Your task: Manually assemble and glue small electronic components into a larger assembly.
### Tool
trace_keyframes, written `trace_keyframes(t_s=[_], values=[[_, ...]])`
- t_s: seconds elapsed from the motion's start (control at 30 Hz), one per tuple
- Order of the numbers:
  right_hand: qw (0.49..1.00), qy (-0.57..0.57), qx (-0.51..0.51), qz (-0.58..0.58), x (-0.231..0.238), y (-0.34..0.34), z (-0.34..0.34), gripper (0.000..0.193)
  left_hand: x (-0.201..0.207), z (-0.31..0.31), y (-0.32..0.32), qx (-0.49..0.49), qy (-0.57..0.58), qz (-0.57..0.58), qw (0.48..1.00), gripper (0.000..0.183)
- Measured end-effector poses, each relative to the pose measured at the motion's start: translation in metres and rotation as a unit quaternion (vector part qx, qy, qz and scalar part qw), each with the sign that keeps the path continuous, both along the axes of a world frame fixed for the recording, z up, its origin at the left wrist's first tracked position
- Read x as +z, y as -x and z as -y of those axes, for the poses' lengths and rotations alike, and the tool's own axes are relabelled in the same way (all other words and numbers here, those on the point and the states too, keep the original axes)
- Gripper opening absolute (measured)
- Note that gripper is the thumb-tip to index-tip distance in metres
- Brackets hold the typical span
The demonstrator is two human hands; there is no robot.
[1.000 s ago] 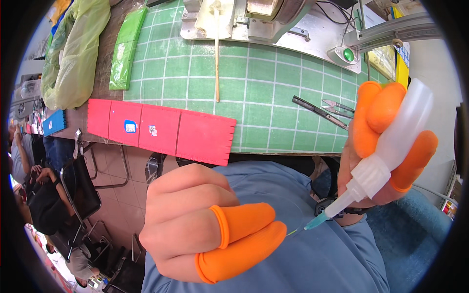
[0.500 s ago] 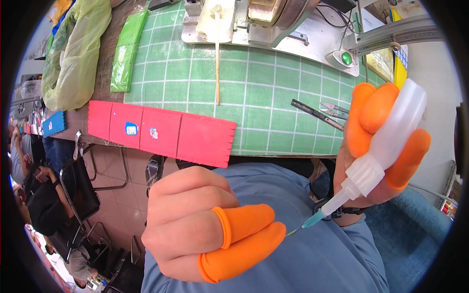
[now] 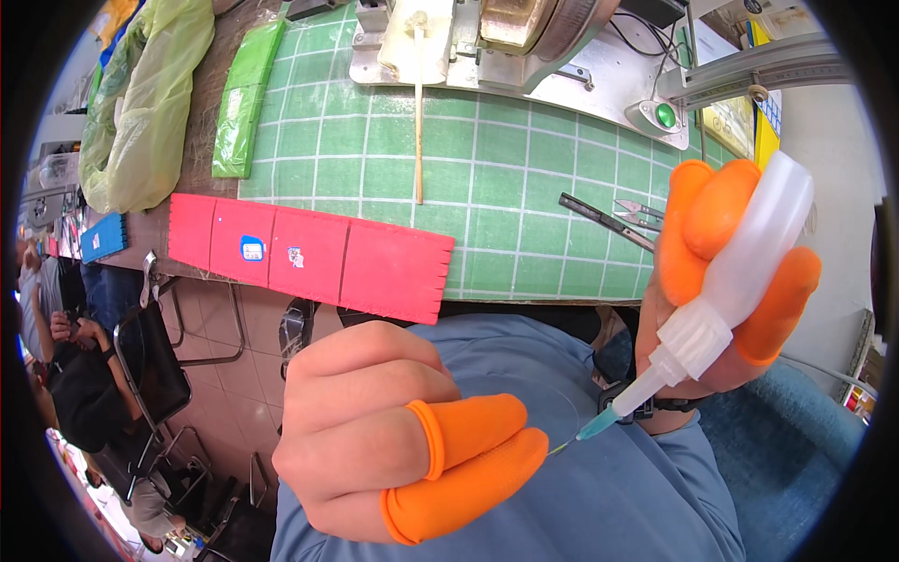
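Above my lap, my left hand (image 3: 403, 436) is closed, with orange finger cots on its thumb and forefinger. Pinched between those two fingertips is a thin greenish strand (image 3: 559, 450); its other end is too fine to make out. On the right, my right hand (image 3: 721, 272), also in orange finger cots, grips a translucent white squeeze bottle (image 3: 760, 244). The bottle tilts downward, and its teal dispensing tip (image 3: 599, 423) meets or nearly meets the strand; I cannot tell which.
A green gridded mat (image 3: 506, 206) covers the bench, bearing tweezers (image 3: 609, 223), small scissors (image 3: 639, 212) and a wooden stick (image 3: 419, 140). A red foam strip (image 3: 309, 253) lies along the front edge. Machinery (image 3: 538, 42) stands behind. People (image 3: 89, 375) are at far left.
My right hand and the bottle have shifted very slightly left. The left hand stays in place with its pinch held. At far left, a person's hands have moved.
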State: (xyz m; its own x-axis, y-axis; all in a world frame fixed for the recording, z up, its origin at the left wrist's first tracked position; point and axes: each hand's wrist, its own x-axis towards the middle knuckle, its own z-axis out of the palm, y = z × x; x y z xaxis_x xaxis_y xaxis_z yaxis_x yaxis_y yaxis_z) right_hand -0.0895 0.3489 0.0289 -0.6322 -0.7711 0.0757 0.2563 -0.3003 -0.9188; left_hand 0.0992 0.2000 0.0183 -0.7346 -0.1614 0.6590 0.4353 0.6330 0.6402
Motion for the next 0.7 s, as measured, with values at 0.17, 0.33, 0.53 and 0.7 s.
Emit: trace_keyframes(t_s=[0.17,0.33,0.53,0.7], values=[[0.996,-0.067,0.022,-0.046,0.0069,0.0038,-0.0017,0.061,0.0003,0.0006,0.0006,-0.004,0.0,0.0,1.0,0.024],[0.996,-0.071,0.034,-0.05,0.0064,0.0044,-0.0029,0.061,0.0002,0.0002,-0.0007,-0.006,-0.001,0.003,1.0,0.024],[0.996,-0.067,0.028,-0.057,0.0065,0.0017,-0.0045,0.061,0.0016,-0.0031,-0.0034,-0.001,-0.005,0.001,1.0,0.025],[0.996,-0.067,0.029,-0.052,0.0056,0.0032,-0.0052,0.061,0.0011,-0.0027,-0.0027,-0.004,-0.003,0.005,1.0,0.025]])
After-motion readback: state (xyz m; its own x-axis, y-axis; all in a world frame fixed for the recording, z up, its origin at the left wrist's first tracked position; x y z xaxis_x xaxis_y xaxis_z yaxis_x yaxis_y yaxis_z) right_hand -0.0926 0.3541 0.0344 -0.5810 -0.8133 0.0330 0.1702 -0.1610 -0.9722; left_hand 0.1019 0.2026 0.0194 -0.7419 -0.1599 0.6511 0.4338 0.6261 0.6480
